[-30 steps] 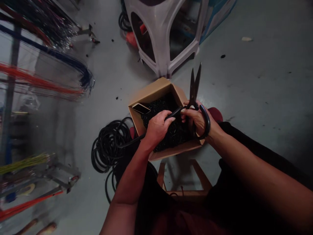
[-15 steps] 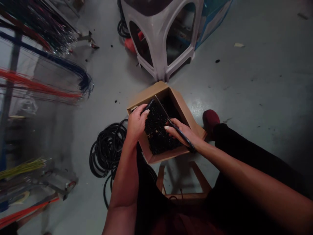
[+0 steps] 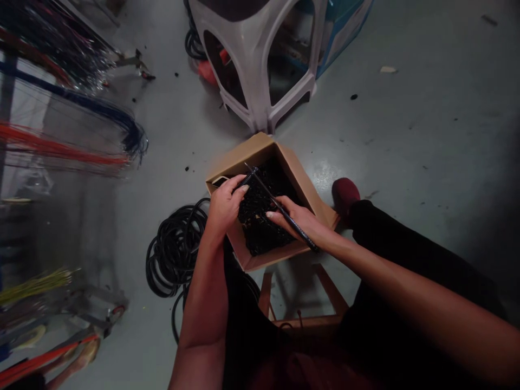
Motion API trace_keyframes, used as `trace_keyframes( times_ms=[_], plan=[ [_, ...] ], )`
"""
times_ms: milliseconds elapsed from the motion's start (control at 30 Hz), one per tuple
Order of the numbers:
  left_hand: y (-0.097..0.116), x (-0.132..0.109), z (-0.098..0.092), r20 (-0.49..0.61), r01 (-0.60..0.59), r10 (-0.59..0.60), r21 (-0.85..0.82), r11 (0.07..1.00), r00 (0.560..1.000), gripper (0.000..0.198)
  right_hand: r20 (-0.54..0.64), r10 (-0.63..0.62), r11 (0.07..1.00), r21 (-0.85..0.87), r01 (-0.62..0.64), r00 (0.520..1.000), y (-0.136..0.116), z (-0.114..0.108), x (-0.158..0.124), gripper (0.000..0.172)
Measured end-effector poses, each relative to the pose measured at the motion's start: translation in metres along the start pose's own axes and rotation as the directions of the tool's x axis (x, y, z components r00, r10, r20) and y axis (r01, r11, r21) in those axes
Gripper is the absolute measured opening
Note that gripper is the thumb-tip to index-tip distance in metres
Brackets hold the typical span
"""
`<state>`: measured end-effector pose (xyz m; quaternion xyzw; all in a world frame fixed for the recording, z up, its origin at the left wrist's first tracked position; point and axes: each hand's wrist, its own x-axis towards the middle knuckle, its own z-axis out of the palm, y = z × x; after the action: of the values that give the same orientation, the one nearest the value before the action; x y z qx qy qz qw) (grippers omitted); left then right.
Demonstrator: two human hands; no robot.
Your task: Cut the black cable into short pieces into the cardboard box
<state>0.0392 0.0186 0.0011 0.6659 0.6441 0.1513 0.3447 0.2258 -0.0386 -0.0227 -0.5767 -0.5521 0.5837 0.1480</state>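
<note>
My left hand pinches a short black ribbed tube between thumb and fingers, over the left part of an open cardboard box. Many small black pieces lie inside the box. In my right hand is a long narrow blade with a black handle; whether it is a knife or closed scissors I cannot tell. Its blade points up and left and crosses the outer end of the tube. Contact between blade and tube cannot be made out.
A coil of black cable lies left of the box. A grey plastic stool stands beyond it, beside a blue box. Racks with blue wires and red wires are at the left. Another person's foot shows lower left.
The blade has moved left and its tip now lies across the tube's end. My right hand has shifted slightly left with it. The left hand still grips the tube.
</note>
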Motion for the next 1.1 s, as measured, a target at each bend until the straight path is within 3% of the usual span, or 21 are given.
trace_keyframes(
  times_ms=[333,1100],
  plan=[
    [0.0042,-0.0016,-0.0013,0.08,-0.057,0.054,0.04,0.998,0.995,0.032,0.011,-0.028,0.999,-0.039,0.028,1.0,0.0007,-0.0011,-0.0003,0.05],
    [0.0078,-0.0046,-0.0008,0.156,0.032,-0.033,0.012,0.999,0.987,0.035,-0.004,-0.037,0.99,-0.133,0.036,0.999,0.0059,-0.0008,0.001,0.037]
  ],
)
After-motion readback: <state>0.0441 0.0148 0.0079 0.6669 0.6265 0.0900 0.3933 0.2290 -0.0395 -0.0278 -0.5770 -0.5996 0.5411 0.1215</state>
